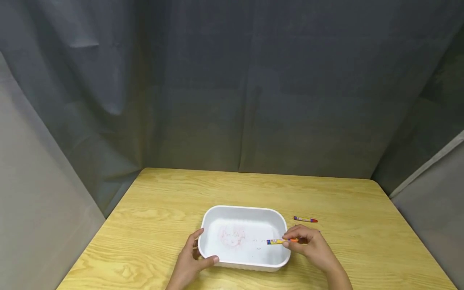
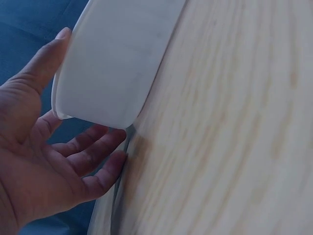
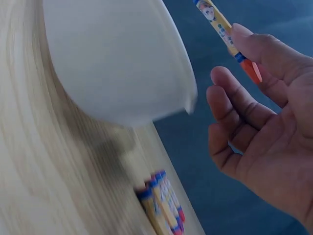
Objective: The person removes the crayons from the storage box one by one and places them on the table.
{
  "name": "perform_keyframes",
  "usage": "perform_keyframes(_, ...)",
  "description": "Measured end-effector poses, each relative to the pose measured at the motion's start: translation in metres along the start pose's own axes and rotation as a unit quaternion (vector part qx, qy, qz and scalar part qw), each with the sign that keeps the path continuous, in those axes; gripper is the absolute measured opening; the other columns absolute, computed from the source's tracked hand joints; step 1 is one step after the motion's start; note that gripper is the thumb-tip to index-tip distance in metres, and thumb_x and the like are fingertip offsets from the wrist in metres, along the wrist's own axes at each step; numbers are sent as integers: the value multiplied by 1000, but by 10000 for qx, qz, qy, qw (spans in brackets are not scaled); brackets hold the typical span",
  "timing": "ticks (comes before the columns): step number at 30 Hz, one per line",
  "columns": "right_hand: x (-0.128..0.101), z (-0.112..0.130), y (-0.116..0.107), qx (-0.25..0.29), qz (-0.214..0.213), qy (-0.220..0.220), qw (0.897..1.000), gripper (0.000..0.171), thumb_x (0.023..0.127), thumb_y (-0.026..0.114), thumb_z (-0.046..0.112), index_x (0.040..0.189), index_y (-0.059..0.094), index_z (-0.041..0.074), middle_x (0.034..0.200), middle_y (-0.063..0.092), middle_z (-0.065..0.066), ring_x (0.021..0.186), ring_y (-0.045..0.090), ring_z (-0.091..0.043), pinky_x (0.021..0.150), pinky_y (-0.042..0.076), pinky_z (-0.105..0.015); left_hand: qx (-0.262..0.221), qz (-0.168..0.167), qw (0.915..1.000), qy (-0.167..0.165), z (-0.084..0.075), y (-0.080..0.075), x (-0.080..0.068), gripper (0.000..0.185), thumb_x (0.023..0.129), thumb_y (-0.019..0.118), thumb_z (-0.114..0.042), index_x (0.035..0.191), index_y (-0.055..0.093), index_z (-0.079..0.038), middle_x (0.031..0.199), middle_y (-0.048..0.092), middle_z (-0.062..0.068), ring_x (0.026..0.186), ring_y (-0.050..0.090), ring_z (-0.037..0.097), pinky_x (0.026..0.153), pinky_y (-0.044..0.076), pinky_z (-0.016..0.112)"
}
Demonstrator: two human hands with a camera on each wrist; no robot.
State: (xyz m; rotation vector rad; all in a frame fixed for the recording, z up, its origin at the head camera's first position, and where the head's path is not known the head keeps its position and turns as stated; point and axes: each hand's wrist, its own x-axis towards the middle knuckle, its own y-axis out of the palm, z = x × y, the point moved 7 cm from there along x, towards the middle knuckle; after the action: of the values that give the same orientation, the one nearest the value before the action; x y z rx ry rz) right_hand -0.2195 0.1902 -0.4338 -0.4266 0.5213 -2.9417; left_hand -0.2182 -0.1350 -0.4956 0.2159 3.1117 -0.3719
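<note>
A white rectangular plastic basin (image 1: 250, 257) stands on the wooden table. Faint reddish scribbles (image 1: 233, 237) and a few small dark curved marks show on its inside. My left hand (image 1: 189, 261) grips the basin's near left corner, thumb on the front rim and fingers along the left end. Over the basin's right side, my right hand (image 1: 312, 246) pinches an orange crayon (image 1: 274, 242) in a yellow wrapper between thumb and fingers. The orange tip points back toward the palm in the right wrist view, and the blue-banded end sticks out over the basin.
To the right of the basin lies a red crayon (image 1: 305, 219). More crayons (image 3: 161, 203) lie beside it, mostly behind my right hand in the head view. Dark grey curtains (image 1: 246, 88) hang beyond the table's back edge.
</note>
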Motion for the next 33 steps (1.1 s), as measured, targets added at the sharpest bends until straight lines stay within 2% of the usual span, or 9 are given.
perform_keyframes(6, -17, -12, -21, 77, -283, 430, 9986, 14, 75, 77, 6, 86, 72, 0, 94, 65, -9, 88, 56, -10, 63, 46, -28, -66, -25, 10000, -60, 0, 0, 1, 95, 68, 84, -22, 144, 28, -9, 120, 45, 22, 98, 56, 32, 78, 48, 38)
perform_keyframes(11, -31, -23, -38, -279, -507, 977, 9935, 16, 77, 76, 12, 89, 72, 3, 96, 65, -7, 85, 57, -11, 65, 46, -27, -114, 17, 9999, -59, 2, 1, 2, 95, 68, 84, -23, 144, 28, -9, 119, 47, 21, 96, 57, 30, 76, 49, 36)
perform_keyframes(17, -47, -42, -55, -836, -538, 1809, 9785, 24, 79, 75, 23, 95, 72, 6, 97, 65, -4, 84, 56, -13, 69, 45, -30, -159, 49, 9998, -76, 4, 0, 1, 97, 67, 84, -22, 144, 27, -9, 118, 46, 22, 96, 57, 31, 75, 49, 35)
perform_keyframes(22, -57, -60, -59, -789, -487, 2394, 9665, 30, 79, 74, 28, 98, 71, 6, 99, 65, -5, 84, 57, -16, 71, 46, -31, -161, 21, 9998, -106, 3, -1, 0, 96, 68, 84, -21, 144, 27, -9, 120, 45, 23, 98, 57, 32, 75, 49, 36)
perform_keyframes(28, -68, -80, -55, -720, -425, 2688, 9596, 31, 77, 76, 28, 97, 72, 5, 98, 65, -6, 85, 58, -16, 71, 46, -29, -151, 30, 9998, -103, 4, -1, 0, 97, 67, 85, -23, 144, 28, -9, 119, 46, 22, 98, 57, 32, 76, 49, 36)
perform_keyframes(33, -69, -86, -54, -1171, -389, 2637, 9567, 25, 75, 78, 26, 91, 72, 7, 93, 63, -4, 83, 54, -17, 69, 45, -29, -196, 83, 9997, -84, 2, 0, 0, 97, 67, 84, -23, 144, 27, -10, 120, 47, 22, 98, 57, 31, 76, 49, 36)
